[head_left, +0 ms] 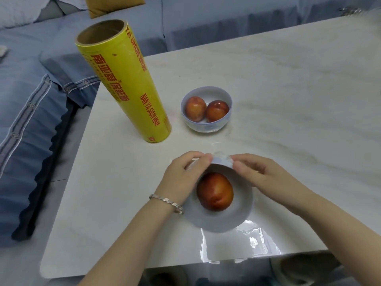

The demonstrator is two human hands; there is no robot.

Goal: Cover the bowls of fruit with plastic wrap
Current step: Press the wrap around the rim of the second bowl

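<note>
A white bowl (223,220) holding one red-orange fruit (215,191) sits near the table's front edge, tipped toward me. Clear plastic wrap (249,242) lies over it and trails glossy to the table edge. My left hand (185,174) and my right hand (261,174) meet at the bowl's far rim, fingers curled round the rim and the wrap there. Farther back, a second bowl (206,127) with a blue pattern holds two fruits (195,108); whether wrap covers it is unclear. A yellow plastic wrap roll (127,83) stands upright at the left.
The pale marble table (299,89) stretches right and back. A blue sofa (31,112) runs along the left and far sides, with a mustard cushion (99,7) at the back. Floor shows between sofa and table.
</note>
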